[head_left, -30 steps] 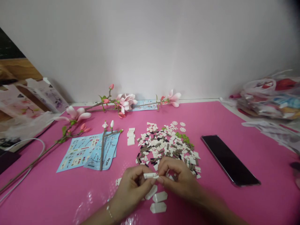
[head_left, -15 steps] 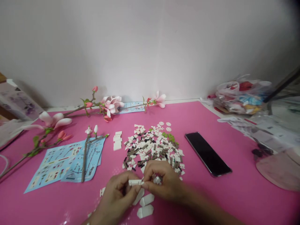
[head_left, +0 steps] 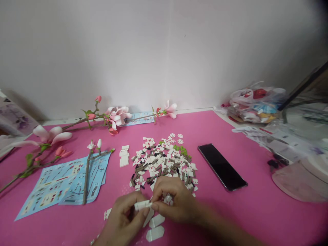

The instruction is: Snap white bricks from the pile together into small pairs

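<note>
White rectangular plastic brick gripped in your left hand, its end against your right hand, clenched on a small grey-white piece; loose white-and-brown brick pile lies just beyond the grip.

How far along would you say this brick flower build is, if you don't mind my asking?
Done: a pink-and-white brick magnolia branch and white wedge-shaped brick assemblies. In hand: the left hand and right hand grip a white brick piece. Still to do: a heap of loose white and brown bricks.
</note>
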Demonstrator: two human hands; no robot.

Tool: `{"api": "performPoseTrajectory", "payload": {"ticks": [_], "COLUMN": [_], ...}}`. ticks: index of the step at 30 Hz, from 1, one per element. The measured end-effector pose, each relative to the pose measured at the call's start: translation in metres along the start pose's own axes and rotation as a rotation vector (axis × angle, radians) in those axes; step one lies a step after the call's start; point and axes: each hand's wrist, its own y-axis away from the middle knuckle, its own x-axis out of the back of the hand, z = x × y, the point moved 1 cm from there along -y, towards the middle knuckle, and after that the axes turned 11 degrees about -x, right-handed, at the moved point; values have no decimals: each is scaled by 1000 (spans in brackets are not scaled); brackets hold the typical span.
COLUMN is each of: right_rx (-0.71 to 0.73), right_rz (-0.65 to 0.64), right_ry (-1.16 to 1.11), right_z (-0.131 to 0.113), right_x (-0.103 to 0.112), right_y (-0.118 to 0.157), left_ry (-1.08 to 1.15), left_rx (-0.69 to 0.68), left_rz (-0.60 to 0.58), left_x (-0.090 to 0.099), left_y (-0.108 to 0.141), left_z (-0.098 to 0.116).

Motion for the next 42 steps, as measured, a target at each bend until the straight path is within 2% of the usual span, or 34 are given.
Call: {"api": "performPoseTrajectory", "payload": {"ticks": [3,5,9,11,14,18,24,33,42], "right_rx": [-51,-181,-459,-532,-587,-593,-527,-479,-455], "right_rz": [31,101,278,352,394,339,232,179,169], "right_ry": [113,278,755,859,915,922,869,813,783], "right_z": [2,5,15,19,23,27,28,28,29], "right_x": [3,11,38,52,65,66,62,53,47], "right_y": [-3,-5,-9,-8,-7,-6,-8,-9,-10], "left_ry": [64,111,149,140,111,106,128,146,151], "left_rx": [73,119,193,189,154,162,194,186,196], "left_rz": [92,141,201,225,263,267,251,202,163], "left_x": [-1,-2,0,1,2,1,1,0,2], "left_y": [0,-1,-3,-3,-4,-5,-5,-4,-8], "left_z": [8,12,13,11,8,9,10,-1,10]}}
